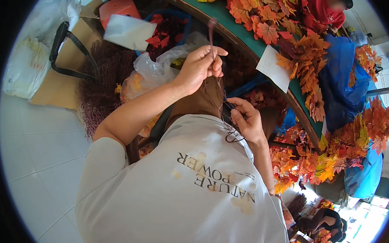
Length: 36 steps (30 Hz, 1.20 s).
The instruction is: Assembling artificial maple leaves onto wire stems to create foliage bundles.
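Observation:
Over my lap, my left hand (203, 67) is closed round a thin purplish-brown twig-like stem (212, 31), whose upper end stands out above the fingers and looks blurred. Loose thin strands hang from below that hand down to my right hand (246, 119). There, thumb and fingers pinch together on the strands, close to my shirt. Below this pinch a dark end curls into small loops (234, 138) against the shirt front. Whether it is one stem or a few tangled together, I cannot tell.
A cardboard box (45, 91) with a bundle of similar purplish stems (105, 77) stands at the left. Clear plastic bags (155, 71) with leaves lie ahead. A curved green table (224, 16) carries orange artificial maple leaves (266, 14) and a paper sheet (274, 68). A person in red (324, 7) sits beyond.

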Tool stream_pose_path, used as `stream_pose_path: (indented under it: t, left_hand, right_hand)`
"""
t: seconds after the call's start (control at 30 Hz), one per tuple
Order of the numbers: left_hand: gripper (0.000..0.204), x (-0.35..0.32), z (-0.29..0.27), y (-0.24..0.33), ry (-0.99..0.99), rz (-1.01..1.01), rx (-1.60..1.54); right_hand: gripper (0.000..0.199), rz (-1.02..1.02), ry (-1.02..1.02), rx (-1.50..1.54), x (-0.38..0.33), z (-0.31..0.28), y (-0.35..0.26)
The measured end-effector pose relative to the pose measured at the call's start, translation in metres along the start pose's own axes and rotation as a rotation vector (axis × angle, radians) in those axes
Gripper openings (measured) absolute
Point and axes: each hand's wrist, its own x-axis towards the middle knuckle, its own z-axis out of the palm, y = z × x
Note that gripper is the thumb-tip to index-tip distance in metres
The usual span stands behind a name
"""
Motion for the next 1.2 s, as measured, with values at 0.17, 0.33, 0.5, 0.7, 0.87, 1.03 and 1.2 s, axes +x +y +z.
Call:
stream_pose_path:
  t: [0.17,0.33,0.5,0.7,0.87,1.03,1.2]
  left_hand:
    - [0.02,-0.002,0.002,-0.008,0.103,0.104,0.232]
    - [0.015,-0.01,0.023,-0.009,0.104,0.261,0.72]
    - [0.019,-0.012,0.022,-0.018,-0.035,-0.032,0.304]
    - [0.028,0.014,0.033,0.011,-0.25,-0.253,0.305]
    - [0.019,0.046,0.04,0.01,-0.483,-0.114,0.731]
    - [0.014,0.064,0.052,0.0,-0.576,0.108,0.85]
    - [0.012,0.068,0.045,-0.029,-0.396,-0.254,0.35]
  right_hand:
    - [0.035,-0.435,0.215,-0.659,0.022,-0.02,-0.039]
    - [0.021,-0.161,0.313,-0.016,0.049,-0.02,-0.051]
    - [0.016,-0.105,0.284,0.327,0.073,-0.008,-0.045]
    - [0.023,-0.112,0.083,0.536,0.085,-0.056,-0.019]
    - [0.024,-0.234,-0.056,0.65,0.091,-0.077,-0.008]
    - [0.025,-0.18,-0.111,0.688,0.089,-0.095,-0.004]
    - [0.027,-0.068,0.109,0.713,0.098,-0.107,-0.015]
